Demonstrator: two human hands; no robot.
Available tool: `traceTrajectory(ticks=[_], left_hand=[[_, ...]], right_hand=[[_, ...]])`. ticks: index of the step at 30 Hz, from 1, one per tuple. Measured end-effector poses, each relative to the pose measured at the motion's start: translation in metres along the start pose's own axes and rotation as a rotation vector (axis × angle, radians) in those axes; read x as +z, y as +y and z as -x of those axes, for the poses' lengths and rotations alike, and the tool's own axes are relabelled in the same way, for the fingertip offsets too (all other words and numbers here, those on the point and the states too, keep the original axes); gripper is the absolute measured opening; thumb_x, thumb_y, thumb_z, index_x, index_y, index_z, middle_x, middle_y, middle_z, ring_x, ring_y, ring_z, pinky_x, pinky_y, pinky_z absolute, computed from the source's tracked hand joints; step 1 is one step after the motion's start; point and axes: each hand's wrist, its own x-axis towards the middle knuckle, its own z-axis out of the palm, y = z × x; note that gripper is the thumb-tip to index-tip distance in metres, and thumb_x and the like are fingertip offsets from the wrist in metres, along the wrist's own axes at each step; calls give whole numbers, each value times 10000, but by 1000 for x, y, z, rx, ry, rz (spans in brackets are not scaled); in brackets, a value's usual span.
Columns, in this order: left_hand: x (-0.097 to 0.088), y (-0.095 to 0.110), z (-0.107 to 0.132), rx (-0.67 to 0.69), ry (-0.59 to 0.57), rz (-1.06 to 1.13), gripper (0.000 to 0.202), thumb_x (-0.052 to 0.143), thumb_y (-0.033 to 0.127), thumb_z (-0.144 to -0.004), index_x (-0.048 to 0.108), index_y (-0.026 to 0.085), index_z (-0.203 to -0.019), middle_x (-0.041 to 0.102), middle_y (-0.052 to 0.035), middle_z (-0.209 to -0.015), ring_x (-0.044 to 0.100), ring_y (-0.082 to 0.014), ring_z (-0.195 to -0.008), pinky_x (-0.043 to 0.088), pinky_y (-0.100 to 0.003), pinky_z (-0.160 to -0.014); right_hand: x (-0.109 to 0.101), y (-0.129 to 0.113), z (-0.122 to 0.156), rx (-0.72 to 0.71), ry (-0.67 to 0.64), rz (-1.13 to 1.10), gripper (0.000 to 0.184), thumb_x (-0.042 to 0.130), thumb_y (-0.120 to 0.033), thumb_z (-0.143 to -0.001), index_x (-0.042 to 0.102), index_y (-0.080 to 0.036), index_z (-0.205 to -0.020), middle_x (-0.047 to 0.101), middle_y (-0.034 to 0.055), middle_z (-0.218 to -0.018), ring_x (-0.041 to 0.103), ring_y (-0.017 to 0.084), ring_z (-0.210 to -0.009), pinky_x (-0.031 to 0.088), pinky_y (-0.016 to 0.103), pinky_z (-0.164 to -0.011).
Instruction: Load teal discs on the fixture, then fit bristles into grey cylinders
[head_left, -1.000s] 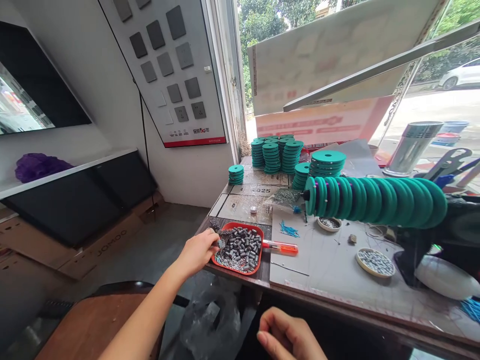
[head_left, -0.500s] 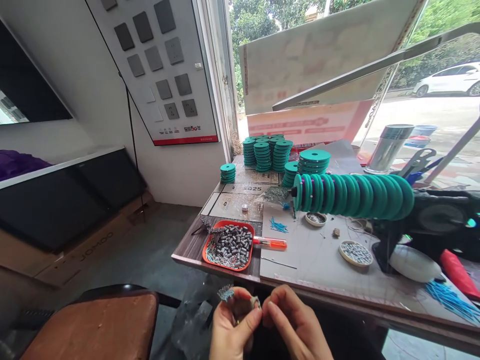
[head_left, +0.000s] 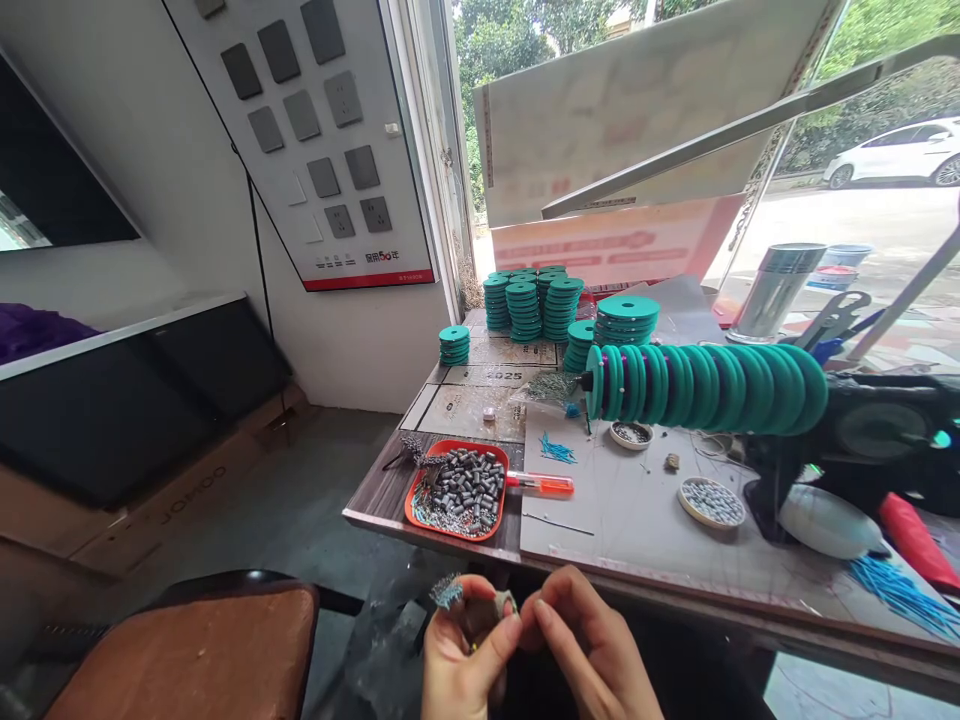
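My left hand (head_left: pixel 465 655) is closed low in front of the table edge, pinching a small grey piece (head_left: pixel 504 603) between thumb and forefinger and holding a little bundle of thin wires (head_left: pixel 448 591) that sticks up behind it. My right hand (head_left: pixel 581 650) is closed next to it, fingertips pinched against the same small piece. Just beyond them on the table stands a red tray (head_left: pixel 414 497) filled with small grey cylinders (head_left: pixel 465 483).
A row of green discs (head_left: pixel 705 384) sits on a horizontal spindle at the right, with stacks of green discs (head_left: pixel 534 305) behind. An orange lighter (head_left: pixel 541 485), blue wire bits (head_left: pixel 556 449) and small dishes (head_left: pixel 710 503) lie on the table. A brown stool (head_left: pixel 195 650) is at lower left.
My left hand left the red tray and came down in front of the table to meet my right hand; since half a second ago both hands stay pinched together, almost still.
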Motion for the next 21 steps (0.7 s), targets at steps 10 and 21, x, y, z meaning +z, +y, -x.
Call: traceTrajectory(ticks=[10, 21], left_hand=[[-2, -1, 0, -9, -19, -9, 678, 864, 300, -279, 450, 183, -803, 630, 61, -592, 625, -61, -577, 443, -87, -541], [-1, -2, 0, 116, 16, -111, 695, 858, 362, -263, 445, 166, -787, 627, 50, -583, 589, -30, -571, 469, -85, -593]], right_hand=[[-1, 2, -1, -7, -25, -20, 621, 452, -665, -702, 421, -50, -779, 490, 9, -716, 451, -72, -664, 358, -4, -624], [-6, 15, -8, -60, -87, 139, 623, 415, -653, -732, 472, -34, -781, 488, 20, -717, 417, -79, -644, 336, -23, -606]])
